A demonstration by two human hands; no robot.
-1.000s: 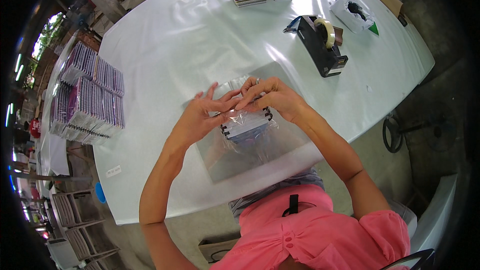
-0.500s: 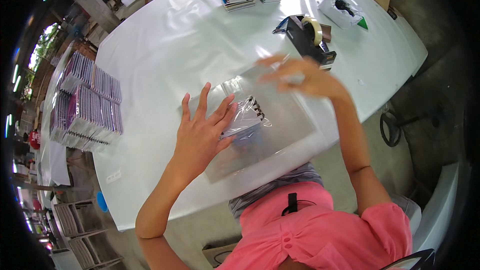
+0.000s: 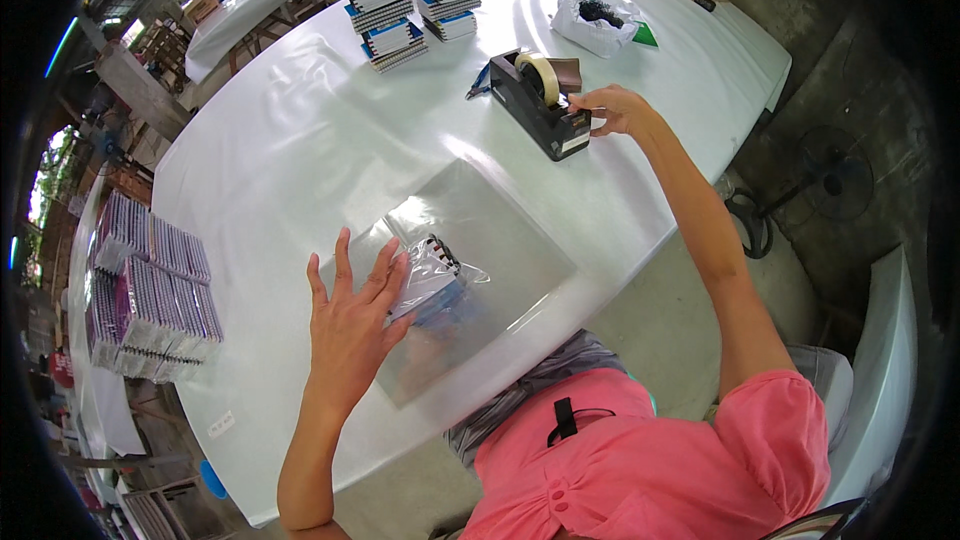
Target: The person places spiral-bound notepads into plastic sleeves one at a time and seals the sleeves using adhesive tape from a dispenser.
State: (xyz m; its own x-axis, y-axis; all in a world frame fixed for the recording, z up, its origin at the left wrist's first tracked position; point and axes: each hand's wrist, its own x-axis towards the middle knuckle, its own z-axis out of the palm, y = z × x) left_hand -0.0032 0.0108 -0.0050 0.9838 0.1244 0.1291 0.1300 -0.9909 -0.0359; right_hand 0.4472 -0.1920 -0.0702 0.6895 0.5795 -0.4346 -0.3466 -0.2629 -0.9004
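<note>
A white-covered table (image 3: 300, 150) spans most of the view, its surface shiny and slightly creased. On it lies a flat grey see-through sheet (image 3: 515, 250), set at a slant; clock directions are counted from the middle of this sheet. At nine o'clock, by the table's left edge, rise piles of purple spiral notebooks (image 3: 155, 285), bindings outward. Toward eleven and twelve o'clock, at the far side, stand stacks of blue-and-white notebooks (image 3: 385, 15); any print on their covers is too small to read. The left hand (image 3: 355, 310), at eight o'clock, is laid palm down with its fingers spread, touching the near left side of the wrapped notebook bundle (image 3: 425, 285) on the sheet. Clear plastic covers that bundle, and black rings show at its upper right. At one o'clock sits a black tape dispenser (image 3: 530, 110), and beyond it a white bag (image 3: 600, 25) with dark stuff in its mouth. The right hand (image 3: 612, 108) has its fingers bent at the dispenser's near end; whether they pinch tape cannot be told. The dispenser carries a yellowish tape roll (image 3: 540, 78). At eight o'clock, near the table's edge, a white sticker (image 3: 221, 424) bears dark characters, too tiny to make out. Smallest is a pale label (image 3: 575, 143) on the dispenser's near end, its print illegible.
</note>
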